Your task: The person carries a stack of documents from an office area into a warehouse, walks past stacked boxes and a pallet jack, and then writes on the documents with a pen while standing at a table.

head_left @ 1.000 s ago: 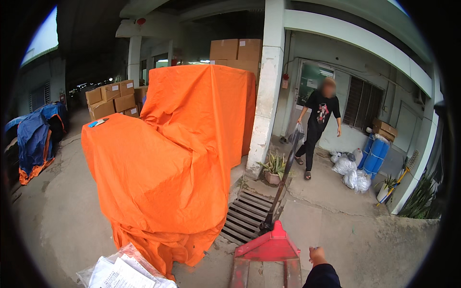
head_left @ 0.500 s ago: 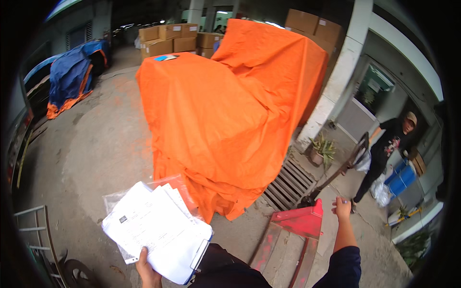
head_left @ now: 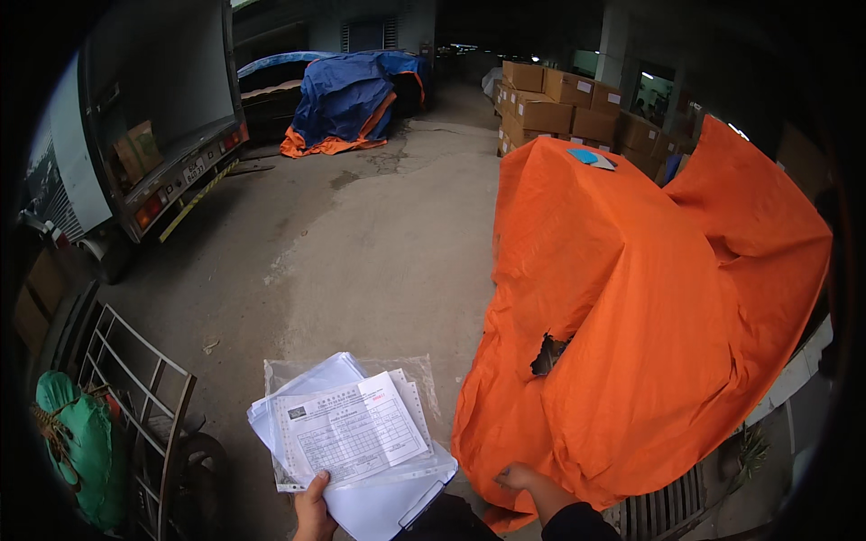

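Note:
My left hand [head_left: 313, 512] grips the lower edge of a stack of papers [head_left: 361, 442], thumb on top. Under the printed form lie more white sheets, a clear plastic sleeve [head_left: 410, 365] and a clipboard [head_left: 433, 509], whose metal clip shows at the lower right. My right hand [head_left: 519, 478] is closed in front of the lower part of a large orange tarp [head_left: 622, 343]. Whether it touches the tarp, and what the curled fingers hold, if anything, I cannot make out. The tarp drapes over a bulky load and has a ragged hole.
An open-backed truck [head_left: 171, 171] stands at the left, a metal-framed cart [head_left: 149, 397] with a green sack [head_left: 81, 451] nearer. Stacked cartons [head_left: 546, 113] and a blue tarp [head_left: 347, 95] are farther back. A small blue-and-white item [head_left: 591, 159] lies on the orange tarp. A floor grate [head_left: 663, 500] is at the lower right.
The view has turned left, bringing in the truck and green sack; the pallet jack and the other person have left it. My right hand has come inward, and the top sheet now shows a table form.

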The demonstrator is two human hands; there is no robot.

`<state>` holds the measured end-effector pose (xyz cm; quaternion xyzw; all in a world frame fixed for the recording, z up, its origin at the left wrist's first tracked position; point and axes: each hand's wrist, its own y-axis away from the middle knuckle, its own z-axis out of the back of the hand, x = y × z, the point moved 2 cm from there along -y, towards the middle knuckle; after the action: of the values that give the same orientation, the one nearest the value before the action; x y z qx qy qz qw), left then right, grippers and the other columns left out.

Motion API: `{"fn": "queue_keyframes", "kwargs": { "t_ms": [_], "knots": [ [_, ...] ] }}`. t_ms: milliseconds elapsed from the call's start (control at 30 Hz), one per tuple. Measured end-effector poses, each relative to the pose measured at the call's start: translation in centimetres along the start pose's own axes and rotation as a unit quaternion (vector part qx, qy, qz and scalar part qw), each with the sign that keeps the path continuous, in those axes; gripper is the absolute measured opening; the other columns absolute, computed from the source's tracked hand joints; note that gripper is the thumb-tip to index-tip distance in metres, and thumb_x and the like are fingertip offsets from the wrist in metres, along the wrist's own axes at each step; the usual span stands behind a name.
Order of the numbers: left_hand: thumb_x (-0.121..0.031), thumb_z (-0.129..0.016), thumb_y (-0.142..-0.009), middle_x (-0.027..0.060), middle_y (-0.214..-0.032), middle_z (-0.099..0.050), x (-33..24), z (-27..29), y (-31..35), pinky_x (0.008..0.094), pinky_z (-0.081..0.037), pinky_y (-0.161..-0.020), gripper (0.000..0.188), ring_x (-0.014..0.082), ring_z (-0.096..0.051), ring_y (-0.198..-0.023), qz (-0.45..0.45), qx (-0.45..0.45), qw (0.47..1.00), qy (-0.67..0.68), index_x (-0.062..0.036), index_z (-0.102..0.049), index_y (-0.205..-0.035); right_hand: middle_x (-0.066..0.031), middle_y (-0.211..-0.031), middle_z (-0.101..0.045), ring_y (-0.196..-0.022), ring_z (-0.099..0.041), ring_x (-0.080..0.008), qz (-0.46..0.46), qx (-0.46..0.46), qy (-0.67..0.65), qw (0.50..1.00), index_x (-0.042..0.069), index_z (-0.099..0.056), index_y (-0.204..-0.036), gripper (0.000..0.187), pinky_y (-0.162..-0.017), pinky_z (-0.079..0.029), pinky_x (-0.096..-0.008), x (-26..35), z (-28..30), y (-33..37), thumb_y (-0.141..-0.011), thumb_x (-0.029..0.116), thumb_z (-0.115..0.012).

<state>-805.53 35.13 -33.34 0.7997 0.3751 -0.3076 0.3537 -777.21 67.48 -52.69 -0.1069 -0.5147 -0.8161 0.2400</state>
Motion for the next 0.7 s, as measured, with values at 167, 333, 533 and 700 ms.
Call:
{"fn": "queue_keyframes", "kwargs": {
  "t_ms": [167,333,533,700],
  "knots": [
    [-0.015,-0.059,-0.089,0.0216,-0.132,-0.051,-3.6,-4.6,-13.0,0.0503,-0.044,-0.102,0.063,0.0368,-0.053,-0.117,-0.028,-0.017,0.999,0.023,0.0031,-0.031,-0.143,-0.0147,-0.092,-0.070,-0.085,-0.067,-0.0288,0.194,-0.238,-0.115,0.945,0.007,-0.071,-0.104,0.034,-0.079,-0.052,-0.0375,18.8,18.5,-7.2,-0.090,0.036,-0.060],
    [-0.021,-0.060,-0.091,0.0218,-0.130,-0.052,-3.3,-9.1,-28.4,0.0488,-0.045,-0.100,0.063,0.0360,-0.055,-0.115,-0.007,-0.001,0.999,0.046,0.0037,-0.033,-0.142,-0.0152,-0.094,-0.071,-0.089,-0.068,-0.0286,0.232,-0.293,-0.120,0.920,0.007,-0.071,-0.104,0.034,-0.079,-0.052,-0.0370,25.3,24.9,-14.7,-0.089,0.035,-0.062],
    [-0.032,-0.057,-0.093,0.0223,-0.132,-0.052,-4.7,-16.9,-49.2,0.0462,-0.048,-0.097,0.064,0.0355,-0.057,-0.113,0.111,0.128,0.986,-0.007,0.0041,-0.034,-0.141,-0.0155,-0.103,-0.069,-0.099,-0.065,-0.0304,-0.065,-0.206,-0.003,0.976,0.009,-0.072,-0.106,0.038,-0.087,-0.050,-0.0415,16.8,20.9,-16.8,-0.090,0.040,-0.057],
    [-0.040,-0.047,-0.099,0.0187,-0.144,-0.043,-8.6,-29.0,-63.0,0.0483,-0.040,-0.106,0.063,0.0350,-0.045,-0.129,0.193,0.235,0.926,-0.223,0.0033,-0.035,-0.143,-0.0154,-0.123,-0.064,-0.112,-0.061,-0.0331,-0.504,-0.183,-0.325,0.779,0.006,-0.065,-0.119,0.045,-0.092,-0.050,-0.0460,11.0,14.7,-4.6,-0.089,0.038,-0.056]
  ]
}}
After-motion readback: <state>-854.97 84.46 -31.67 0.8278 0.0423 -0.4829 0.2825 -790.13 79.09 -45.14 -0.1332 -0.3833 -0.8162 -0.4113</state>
